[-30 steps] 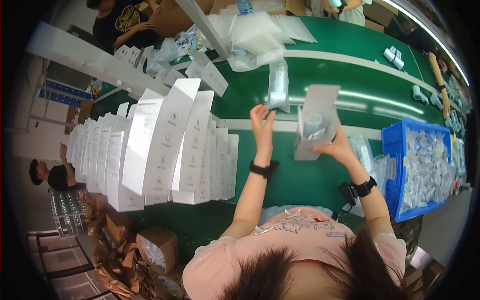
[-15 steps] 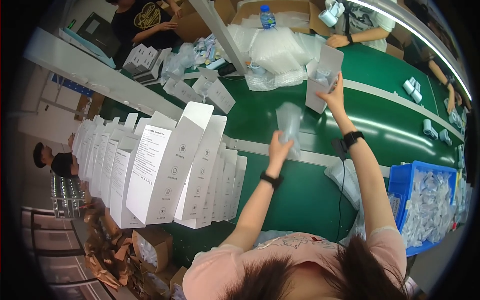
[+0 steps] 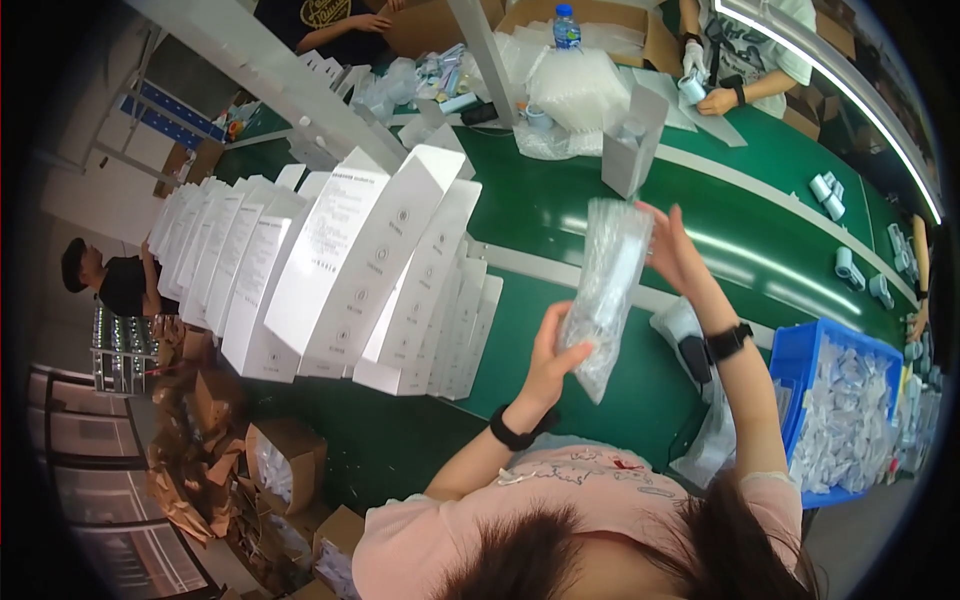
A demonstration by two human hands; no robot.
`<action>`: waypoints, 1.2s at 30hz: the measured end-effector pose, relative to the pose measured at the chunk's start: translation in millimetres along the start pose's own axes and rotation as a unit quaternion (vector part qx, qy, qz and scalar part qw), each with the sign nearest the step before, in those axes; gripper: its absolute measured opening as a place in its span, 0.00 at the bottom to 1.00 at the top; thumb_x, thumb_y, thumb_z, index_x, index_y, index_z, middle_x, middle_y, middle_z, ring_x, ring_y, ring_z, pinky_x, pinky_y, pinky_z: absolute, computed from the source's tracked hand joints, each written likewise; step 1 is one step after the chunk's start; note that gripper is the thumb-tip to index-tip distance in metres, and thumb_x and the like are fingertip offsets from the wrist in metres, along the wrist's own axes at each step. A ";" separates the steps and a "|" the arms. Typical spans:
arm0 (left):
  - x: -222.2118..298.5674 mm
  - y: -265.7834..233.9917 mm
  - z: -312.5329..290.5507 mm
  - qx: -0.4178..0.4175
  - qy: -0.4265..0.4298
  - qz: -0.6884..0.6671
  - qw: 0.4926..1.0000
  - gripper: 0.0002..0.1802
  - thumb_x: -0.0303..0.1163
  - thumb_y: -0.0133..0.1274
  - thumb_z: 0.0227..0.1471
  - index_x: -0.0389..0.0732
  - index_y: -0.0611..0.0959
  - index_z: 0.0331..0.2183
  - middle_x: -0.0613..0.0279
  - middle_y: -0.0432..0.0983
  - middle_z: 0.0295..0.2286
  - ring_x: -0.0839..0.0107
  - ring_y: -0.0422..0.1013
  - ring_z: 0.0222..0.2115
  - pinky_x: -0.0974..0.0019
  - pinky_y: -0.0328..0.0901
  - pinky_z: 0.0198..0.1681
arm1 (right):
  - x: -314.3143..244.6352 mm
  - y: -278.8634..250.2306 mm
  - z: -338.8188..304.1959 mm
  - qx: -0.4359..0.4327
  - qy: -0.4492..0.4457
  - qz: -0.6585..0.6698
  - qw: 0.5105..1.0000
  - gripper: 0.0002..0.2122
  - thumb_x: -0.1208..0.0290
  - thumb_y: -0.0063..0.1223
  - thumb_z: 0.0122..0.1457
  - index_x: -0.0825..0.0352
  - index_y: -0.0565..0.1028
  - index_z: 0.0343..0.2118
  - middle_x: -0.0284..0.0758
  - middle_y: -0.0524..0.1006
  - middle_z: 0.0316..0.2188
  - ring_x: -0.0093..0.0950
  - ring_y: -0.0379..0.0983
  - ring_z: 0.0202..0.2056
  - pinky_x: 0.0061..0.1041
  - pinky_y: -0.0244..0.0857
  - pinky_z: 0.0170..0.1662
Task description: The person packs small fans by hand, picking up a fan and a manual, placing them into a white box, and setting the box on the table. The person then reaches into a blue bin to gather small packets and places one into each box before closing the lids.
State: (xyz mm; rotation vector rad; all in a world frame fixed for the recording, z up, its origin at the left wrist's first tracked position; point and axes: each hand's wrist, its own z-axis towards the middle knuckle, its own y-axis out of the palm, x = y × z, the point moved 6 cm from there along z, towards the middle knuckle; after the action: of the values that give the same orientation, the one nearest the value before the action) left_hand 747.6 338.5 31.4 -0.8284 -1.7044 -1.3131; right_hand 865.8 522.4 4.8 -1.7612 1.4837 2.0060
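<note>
Currently, the left hand [image 3: 550, 362] grips the lower end of a clear bubble-wrap pouch [image 3: 608, 290], tilted above the green work surface [image 3: 520, 325]. Fingers spread apart, the right hand [image 3: 676, 252] is at its upper edge; contact is unclear. Beyond stands an open white box [image 3: 624, 168].

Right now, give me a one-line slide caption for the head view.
Left hand holds a clear bubble bag, right hand near its upper end, white boxes at left.

One held bubble-wrap pouch [image 3: 608, 295], one blue-capped bottle [image 3: 567, 29]
</note>
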 end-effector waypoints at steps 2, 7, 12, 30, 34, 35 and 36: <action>13.7 17.2 -1.1 -0.012 0.052 -0.003 0.999 0.26 0.33 0.55 0.39 0.36 0.66 0.42 0.57 0.69 0.37 0.69 0.66 0.38 0.70 0.59 0.43 | -0.2 46.9 -53.0 -0.062 -0.051 0.144 0.986 0.33 0.51 0.49 0.50 0.65 0.54 0.55 0.42 0.64 0.48 0.37 0.60 0.51 0.39 0.57 0.49; 71.0 55.9 -24.3 -0.114 0.217 0.465 0.851 0.32 0.41 0.60 0.36 0.34 0.69 0.42 0.52 0.67 0.41 0.61 0.64 0.42 0.63 0.57 0.46 | 7.4 68.4 -102.4 0.084 -0.110 -0.029 0.990 0.31 0.59 0.54 0.47 0.67 0.56 0.52 0.42 0.67 0.43 0.37 0.67 0.43 0.36 0.64 0.43; 226.7 34.9 -76.4 0.288 0.373 0.696 0.542 0.42 0.47 0.61 0.32 0.37 0.67 0.48 0.50 0.63 0.47 0.54 0.59 0.47 0.54 0.52 0.49 | 31.4 26.5 -134.4 0.175 -0.147 0.136 0.964 0.29 0.66 0.55 0.43 0.69 0.58 0.49 0.41 0.70 0.37 0.36 0.70 0.36 0.34 0.67 0.39; 192.1 56.9 -134.6 0.092 0.269 0.668 0.688 0.28 0.31 0.50 0.46 0.34 0.65 0.49 0.43 0.61 0.47 0.46 0.57 0.47 0.55 0.54 0.49 | 7.2 93.4 -181.7 0.005 -0.163 0.129 0.978 0.34 0.68 0.57 0.37 0.70 0.57 0.50 0.43 0.68 0.42 0.38 0.69 0.41 0.37 0.66 0.43; 102.8 47.9 -101.8 0.006 0.195 0.635 0.747 0.31 0.30 0.52 0.44 0.38 0.63 0.51 0.38 0.56 0.48 0.45 0.57 0.46 0.57 0.55 0.48 | 37.5 69.1 -178.6 0.040 -0.130 0.125 0.983 0.35 0.71 0.56 0.37 0.69 0.56 0.52 0.40 0.67 0.45 0.32 0.66 0.46 0.30 0.61 0.48; 86.7 49.3 -97.9 0.003 0.194 0.634 0.749 0.31 0.30 0.52 0.44 0.38 0.63 0.51 0.38 0.56 0.48 0.45 0.57 0.46 0.57 0.55 0.48 | 40.4 66.4 -178.6 0.044 -0.130 0.124 0.983 0.35 0.71 0.56 0.37 0.69 0.56 0.52 0.40 0.67 0.45 0.32 0.66 0.46 0.30 0.61 0.48; 72.4 50.8 -95.3 -0.004 0.180 0.632 0.753 0.30 0.29 0.51 0.44 0.37 0.62 0.51 0.41 0.57 0.47 0.49 0.60 0.44 0.59 0.56 0.47 | 42.4 62.9 -179.0 0.063 -0.135 0.117 0.982 0.35 0.72 0.56 0.37 0.69 0.56 0.52 0.39 0.67 0.45 0.32 0.65 0.46 0.29 0.61 0.48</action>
State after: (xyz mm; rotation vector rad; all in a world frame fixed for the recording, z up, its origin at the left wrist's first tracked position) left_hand 778.3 259.9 130.3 -1.2699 -0.4927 -0.4308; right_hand 940.7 345.1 32.1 -1.2568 1.7454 2.1000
